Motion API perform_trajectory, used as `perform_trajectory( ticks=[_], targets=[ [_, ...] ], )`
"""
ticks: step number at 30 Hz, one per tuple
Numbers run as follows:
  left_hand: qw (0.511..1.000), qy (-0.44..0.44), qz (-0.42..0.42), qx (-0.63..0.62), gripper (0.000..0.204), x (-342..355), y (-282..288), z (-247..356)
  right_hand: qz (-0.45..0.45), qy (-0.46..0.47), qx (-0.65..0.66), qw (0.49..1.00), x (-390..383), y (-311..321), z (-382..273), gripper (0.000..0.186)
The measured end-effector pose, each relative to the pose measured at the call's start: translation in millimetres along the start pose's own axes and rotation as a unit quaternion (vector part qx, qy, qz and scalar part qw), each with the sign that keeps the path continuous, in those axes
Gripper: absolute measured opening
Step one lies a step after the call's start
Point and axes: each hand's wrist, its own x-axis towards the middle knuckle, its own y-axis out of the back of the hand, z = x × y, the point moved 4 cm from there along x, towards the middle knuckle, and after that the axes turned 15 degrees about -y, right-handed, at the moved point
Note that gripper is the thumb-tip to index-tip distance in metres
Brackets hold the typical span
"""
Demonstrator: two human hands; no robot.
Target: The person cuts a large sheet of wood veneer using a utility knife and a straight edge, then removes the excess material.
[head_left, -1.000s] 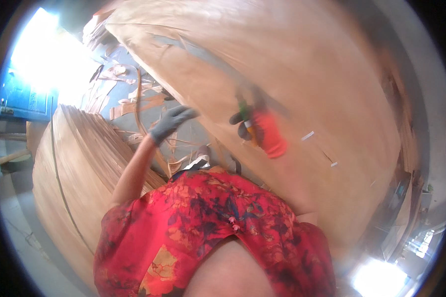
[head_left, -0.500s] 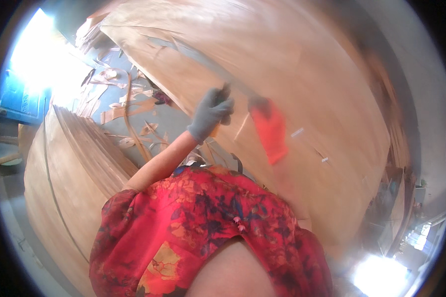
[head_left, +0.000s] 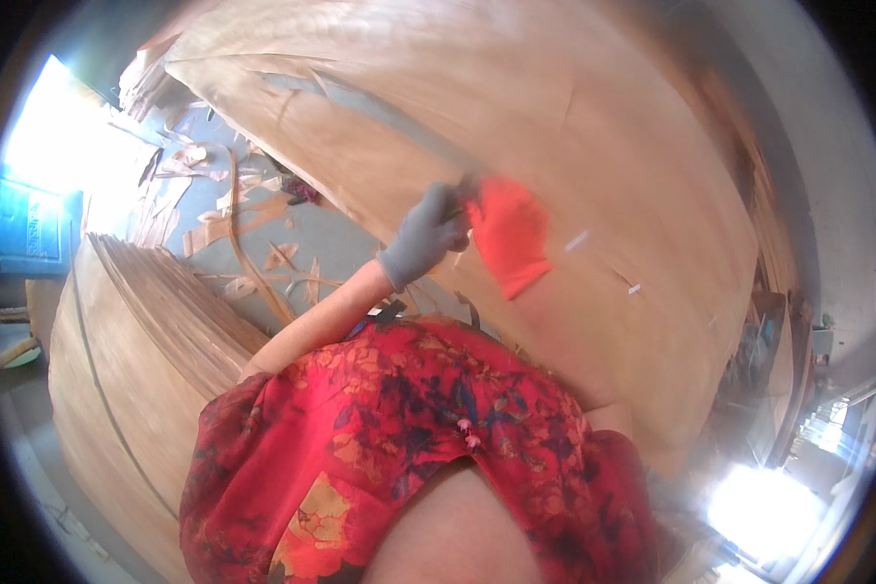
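My left hand (head_left: 430, 234), in a grey glove, is closed around something too hidden to name, over a large pale tan wood veneer sheet (head_left: 633, 175). Just right of it and almost touching it is my right hand (head_left: 504, 234) in a bright orange glove, smeared by motion, so its finger shape is unclear. A bluish-grey streak runs along the sheet above both hands. Small white strips (head_left: 634, 290) lie on the sheet to their right.
A stack of veneer sheets (head_left: 117, 370) stands at the lower left. The grey floor (head_left: 302, 258) between the stacks has scattered veneer scraps. A blue panel (head_left: 29, 229) and a bright opening are at the left. Stacked boards and a wall run along the right rim.
A second ago my right hand held a green-and-yellow tool and my left hand was open farther left. My left hand moved right and closed beside the right; the tool is no longer clearly visible.
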Motion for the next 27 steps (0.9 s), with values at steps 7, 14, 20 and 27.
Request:
perform_trajectory(
  ticks=[7, 14, 20, 27],
  targets=[
    [0.989, 0.11, -0.083, -0.044, 0.027, 4, 7, 14, 0.006, 0.146, -0.077, 0.986, 2, 8, -5, 0.016],
    [0.942, 0.226, -0.173, -0.179, 0.025, 4, 22, 15, -0.107, 0.225, 0.069, 0.966, 13, 4, 13, 0.019],
    [0.962, 0.157, -0.15, -0.167, 0.028, 11, 22, 27, -0.061, -0.112, 0.252, 0.959, 19, 5, 42, 0.013],
    [0.964, 0.157, -0.151, -0.156, 0.028, 6, 16, 28, -0.129, -0.176, 0.446, 0.868, 14, -23, 42, 0.008]
  ],
)
